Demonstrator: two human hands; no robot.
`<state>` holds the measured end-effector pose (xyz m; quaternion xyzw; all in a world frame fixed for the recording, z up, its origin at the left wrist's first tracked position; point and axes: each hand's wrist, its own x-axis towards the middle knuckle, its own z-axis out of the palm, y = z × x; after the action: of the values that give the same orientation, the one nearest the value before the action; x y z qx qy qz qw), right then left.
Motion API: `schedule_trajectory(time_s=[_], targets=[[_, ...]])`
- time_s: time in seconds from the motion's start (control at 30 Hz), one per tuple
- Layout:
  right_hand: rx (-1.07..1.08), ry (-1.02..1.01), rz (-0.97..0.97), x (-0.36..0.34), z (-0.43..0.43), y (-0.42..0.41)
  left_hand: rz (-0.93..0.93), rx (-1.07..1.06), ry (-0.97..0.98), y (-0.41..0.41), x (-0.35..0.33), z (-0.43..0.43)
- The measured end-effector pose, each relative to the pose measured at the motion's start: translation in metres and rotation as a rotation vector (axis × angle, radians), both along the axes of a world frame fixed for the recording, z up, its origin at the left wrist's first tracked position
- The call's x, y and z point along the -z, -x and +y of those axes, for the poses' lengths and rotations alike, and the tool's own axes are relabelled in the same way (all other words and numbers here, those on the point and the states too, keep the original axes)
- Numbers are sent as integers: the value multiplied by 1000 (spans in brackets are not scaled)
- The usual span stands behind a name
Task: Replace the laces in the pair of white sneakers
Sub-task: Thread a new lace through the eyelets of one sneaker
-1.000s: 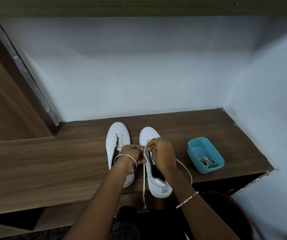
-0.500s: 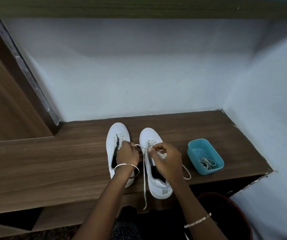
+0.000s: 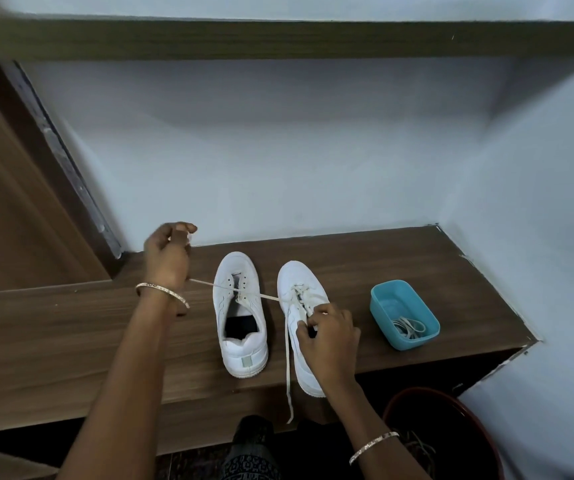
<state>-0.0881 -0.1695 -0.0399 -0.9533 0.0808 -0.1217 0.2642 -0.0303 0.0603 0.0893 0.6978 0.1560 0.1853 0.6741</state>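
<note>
White low-top sneaker (image 3: 296, 275), partly laced, flat on the brown wood-grain surface (image 3: 71, 341). Just left of it, a matching unlaced white sneaker (image 3: 235, 268). To its right, a turquoise plastic tub (image 3: 382, 292) holding coiled white laces (image 3: 408, 327). Over its eyelets, right hand (image 3: 329, 336), fingers curled and pinching the flat cream lace (image 3: 268, 297). Far left of it, raised left hand (image 3: 166, 252), fingers closed on that lace, pulled taut.

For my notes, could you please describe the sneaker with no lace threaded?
On the wooden shelf, two white sneakers stand side by side. The unlaced sneaker is farther from the teal tub; its eyelets are bare, unlike its partly laced neighbour.
</note>
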Motion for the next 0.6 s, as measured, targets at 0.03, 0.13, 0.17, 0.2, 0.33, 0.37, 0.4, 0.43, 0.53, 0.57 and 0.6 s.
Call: schedule_trajectory(time_s=[0.03, 0.13, 0.17, 0.2, 0.33, 0.37, 0.4, 0.43, 0.53, 0.57, 0.6], targets=[[6, 6, 5, 0, 0, 1, -34, -4, -272, 4, -4, 10], [19, 2, 12, -1, 1, 2, 140, 81, -971, 17, -15, 31], [21, 0, 8, -1, 2, 2, 279, 135, -1116, 17, -15, 36], [26, -6, -2, -1, 2, 3, 398, 197, -1223, 16, -13, 40], [48, -24, -1, -1, 3, 2, 459, 390, -1315, 8, 11, 24], [49, -28, 11, -1, 3, 2, 410, 446, -1286, 9, 16, 11], [51, -35, 17, -1, 3, 2, 356, 506, -1250, 11, 20, -6], [53, -45, 20, -1, 3, 1, 299, 553, -1216, 13, 24, -24], [61, -67, 22, -1, 2, 1, 199, 616, -1168, 7, 53, -72], [58, -65, 25, -1, 2, 1, 223, 639, -1180, 3, 65, -84], [52, -59, 27, 0, 2, 1, 259, 654, -1211, 0, 76, -93]])
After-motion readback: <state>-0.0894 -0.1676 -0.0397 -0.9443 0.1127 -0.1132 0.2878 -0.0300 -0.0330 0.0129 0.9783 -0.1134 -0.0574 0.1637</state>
